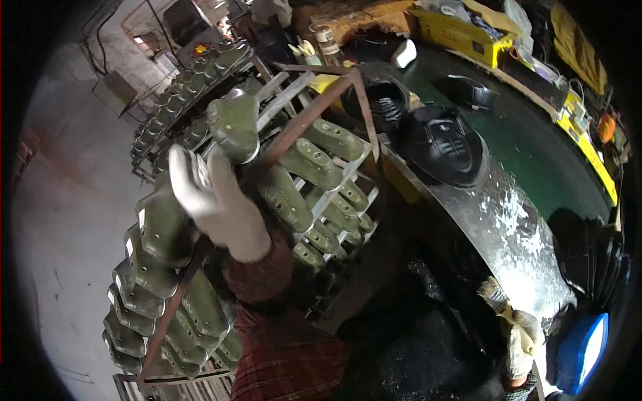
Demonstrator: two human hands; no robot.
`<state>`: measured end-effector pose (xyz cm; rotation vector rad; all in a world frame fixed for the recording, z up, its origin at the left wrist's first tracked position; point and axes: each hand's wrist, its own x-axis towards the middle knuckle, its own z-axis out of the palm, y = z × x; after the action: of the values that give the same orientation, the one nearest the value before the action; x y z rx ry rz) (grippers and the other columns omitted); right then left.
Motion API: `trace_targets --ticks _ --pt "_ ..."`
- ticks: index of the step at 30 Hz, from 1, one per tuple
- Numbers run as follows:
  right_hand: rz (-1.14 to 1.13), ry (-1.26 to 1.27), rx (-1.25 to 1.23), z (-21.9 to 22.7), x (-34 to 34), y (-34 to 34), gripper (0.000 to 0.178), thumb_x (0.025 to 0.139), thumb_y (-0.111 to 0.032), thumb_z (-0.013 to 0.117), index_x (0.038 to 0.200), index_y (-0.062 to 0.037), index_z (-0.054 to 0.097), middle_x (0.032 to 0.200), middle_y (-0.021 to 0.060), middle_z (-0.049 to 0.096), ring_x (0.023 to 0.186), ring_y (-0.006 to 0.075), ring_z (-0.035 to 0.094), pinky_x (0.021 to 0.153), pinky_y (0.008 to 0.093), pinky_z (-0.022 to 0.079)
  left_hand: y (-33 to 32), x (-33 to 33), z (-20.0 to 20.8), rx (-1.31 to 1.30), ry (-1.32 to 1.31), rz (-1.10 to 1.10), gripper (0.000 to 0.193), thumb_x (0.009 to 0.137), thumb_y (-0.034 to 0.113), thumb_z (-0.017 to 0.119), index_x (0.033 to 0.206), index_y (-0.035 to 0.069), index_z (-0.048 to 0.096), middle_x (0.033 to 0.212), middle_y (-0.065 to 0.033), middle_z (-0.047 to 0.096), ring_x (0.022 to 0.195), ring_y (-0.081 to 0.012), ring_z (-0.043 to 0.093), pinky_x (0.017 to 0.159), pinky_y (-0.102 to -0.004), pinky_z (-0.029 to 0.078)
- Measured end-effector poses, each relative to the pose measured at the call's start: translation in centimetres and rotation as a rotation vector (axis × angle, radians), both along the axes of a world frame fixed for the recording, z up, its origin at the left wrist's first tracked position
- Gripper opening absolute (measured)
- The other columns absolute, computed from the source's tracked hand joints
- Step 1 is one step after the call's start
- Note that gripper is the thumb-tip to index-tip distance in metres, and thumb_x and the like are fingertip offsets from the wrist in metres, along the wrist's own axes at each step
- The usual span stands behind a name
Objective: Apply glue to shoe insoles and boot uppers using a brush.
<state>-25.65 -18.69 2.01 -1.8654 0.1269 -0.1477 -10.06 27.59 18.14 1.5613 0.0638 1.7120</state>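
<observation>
My left hand, in a white glove, is raised over the rack with its fingers stretched out and slightly blurred. Just beyond its fingertips sits a dark green shoe last; I see no clear grip on it. More green lasts hang on the rack below and beside this hand. At the lower right, my right hand, also gloved, is closed round a brush with pale bristles. The brush lies against the lower end of a worn metal plate. A black shoe rests at the plate's far end.
The metal-framed rack stands ahead and left. Another black shoe is beside the first. A dark green worktop curves along the right, with a yellow box at the back. A blue container stands right of my right hand.
</observation>
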Motion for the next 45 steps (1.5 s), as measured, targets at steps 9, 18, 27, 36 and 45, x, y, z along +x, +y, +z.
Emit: trace_targets --ticks 9,18,27,36,45 --pt "0.087 -0.02 0.042 0.8 -0.3 2.0 0.041 0.091 -0.027 0.068 0.116 0.0033 0.058 0.109 0.0157 0.063 0.096 0.0218 0.062 0.088 0.0319 0.049 11.5 4.9 0.7 -0.312 0.443 -0.318 0.061 0.089 0.029 0.067 0.136 -0.006 0.047 0.123 -0.0152 0.061 0.11 -0.0239 0.059 0.096 -0.0352 0.047" --pt "-0.147 -0.268 0.137 1.7 -5.5 -2.6 0.034 0.089 -0.02 0.064 0.114 0.0025 0.061 0.11 0.0147 0.063 0.1 0.023 0.061 0.088 0.0315 0.048 -4.9 -2.0 -3.9 -0.793 0.096 -1.721 0.071 0.086 0.031 0.053 0.141 -0.009 0.034 0.132 -0.0284 0.051 0.117 -0.043 0.056 0.103 -0.0549 0.042" --pt "-1.118 -0.463 -0.806 8.6 -15.4 -16.7 0.035 0.103 -0.013 0.044 0.133 0.0019 0.056 0.137 0.0147 0.054 0.12 0.023 0.056 0.101 0.0324 0.045 -21.2 -6.3 -10.3 -1.068 1.147 -2.147 0.066 0.089 0.024 0.047 0.142 -0.012 0.033 0.129 -0.035 0.051 0.122 -0.0492 0.052 0.112 -0.0605 0.034" --pt "-0.99 -0.28 -0.305 10.8 -11.5 -20.1 0.023 0.09 -0.025 0.072 0.094 -0.0023 0.07 0.074 0.0009 0.064 0.066 0.0082 0.056 0.06 0.0229 0.045 -23.4 -6.6 -19.7 -1.112 1.191 -2.168 0.075 0.098 0.055 0.037 0.142 -0.006 0.035 0.129 -0.0277 0.053 0.114 -0.0426 0.056 0.098 -0.0574 0.045" --pt "-0.969 -0.214 -0.387 9.9 -15.2 -20.5 0.018 0.094 -0.018 0.066 0.097 -0.001 0.071 0.079 -0.0014 0.065 0.072 0.0048 0.057 0.064 0.0184 0.044 -21.3 -7.4 -21.5 -1.392 1.599 -1.987 0.096 0.071 0.088 0.051 0.119 0.005 0.055 0.083 -0.0117 0.068 0.055 -0.025 0.064 0.038 -0.028 0.048"
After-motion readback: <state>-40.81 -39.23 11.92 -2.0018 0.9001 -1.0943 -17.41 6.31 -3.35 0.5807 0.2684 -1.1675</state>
